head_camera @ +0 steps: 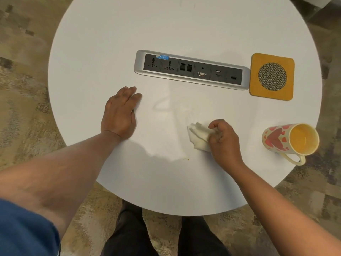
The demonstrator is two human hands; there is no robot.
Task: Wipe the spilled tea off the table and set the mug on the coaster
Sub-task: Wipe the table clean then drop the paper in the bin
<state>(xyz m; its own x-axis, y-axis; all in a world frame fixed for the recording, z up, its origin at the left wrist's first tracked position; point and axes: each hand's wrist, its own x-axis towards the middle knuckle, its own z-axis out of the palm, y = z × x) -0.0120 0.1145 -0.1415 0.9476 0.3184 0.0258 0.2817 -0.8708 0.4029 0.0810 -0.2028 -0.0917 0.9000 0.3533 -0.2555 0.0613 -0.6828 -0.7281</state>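
My right hand grips a crumpled white tissue against the round white table, near its front middle. A faint wet smear lies just above the tissue, and a small yellow tea spot sits below it. My left hand rests flat on the table to the left, fingers straight. The heart-patterned mug lies on its side at the right edge, its yellow inside facing me and its handle pointing toward me. The square yellow coaster, with a round mesh centre, sits further back on the right.
A silver and black power socket strip is set into the table's middle, just left of the coaster. Patterned carpet surrounds the table. My dark trousers show below the front edge.
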